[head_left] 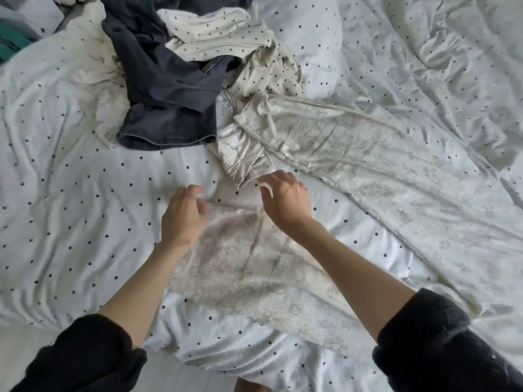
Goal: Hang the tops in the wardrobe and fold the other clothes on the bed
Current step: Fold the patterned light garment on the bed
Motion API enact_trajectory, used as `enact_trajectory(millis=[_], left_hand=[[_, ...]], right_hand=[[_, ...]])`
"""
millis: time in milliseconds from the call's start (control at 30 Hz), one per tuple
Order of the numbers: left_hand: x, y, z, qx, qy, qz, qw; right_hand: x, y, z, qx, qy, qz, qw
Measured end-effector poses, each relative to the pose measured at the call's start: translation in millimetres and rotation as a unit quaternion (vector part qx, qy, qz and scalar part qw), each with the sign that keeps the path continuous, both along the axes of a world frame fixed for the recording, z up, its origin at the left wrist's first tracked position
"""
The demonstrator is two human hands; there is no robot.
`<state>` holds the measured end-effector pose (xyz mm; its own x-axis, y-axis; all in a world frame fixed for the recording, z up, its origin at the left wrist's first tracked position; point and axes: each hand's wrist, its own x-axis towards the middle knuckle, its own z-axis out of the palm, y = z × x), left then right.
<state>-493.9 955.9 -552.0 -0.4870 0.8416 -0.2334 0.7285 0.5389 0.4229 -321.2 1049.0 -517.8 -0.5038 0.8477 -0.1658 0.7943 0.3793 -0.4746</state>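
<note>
Pale printed trousers [325, 154] spread flat across dotted bed cover [70, 193]. Left hand [184, 216] and right hand [285, 199] held just above trousers, fingers loosely curled, nothing gripped. Dark jeans [161, 89] and dotted cream top [226, 32] piled behind.

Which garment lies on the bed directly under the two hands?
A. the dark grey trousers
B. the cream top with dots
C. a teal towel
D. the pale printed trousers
D: the pale printed trousers spread beneath the left hand and right hand; the dark trousers lie farther back in the pile.
</note>
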Motion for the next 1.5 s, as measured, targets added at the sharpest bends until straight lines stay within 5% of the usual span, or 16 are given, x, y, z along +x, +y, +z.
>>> enact_trajectory(millis=[167,400,733,1067,1200,1367,1500], left_hand=[[60,75,17,0.143,0.075,-0.195,0.968],[103,133,4,0.073,0.177,-0.365,0.911],[95,126,26,0.137,0.183,-0.335,0.914],[82,88,29,-0.056,0.037,-0.347,0.935],[62,116,36,0.007,0.028,-0.238,0.971],[30,159,28,-0.032,0.052,-0.071,0.996],[20,159,17,-0.033,0.073,-0.030,0.996]], right_hand=[[78,28,4,0.087,-0.105,-0.078,0.988],[152,12,-9,0.060,-0.208,-0.113,0.970],[180,20,2,0.138,-0.044,-0.119,0.982],[179,29,7,0.106,-0.007,0.001,0.994],[146,70,10,0.154,0.026,-0.011,0.988],[85,142,9,0.063,-0.078,-0.008,0.995],[31,181,-1,-0.002,-0.135,0.025,0.991]])
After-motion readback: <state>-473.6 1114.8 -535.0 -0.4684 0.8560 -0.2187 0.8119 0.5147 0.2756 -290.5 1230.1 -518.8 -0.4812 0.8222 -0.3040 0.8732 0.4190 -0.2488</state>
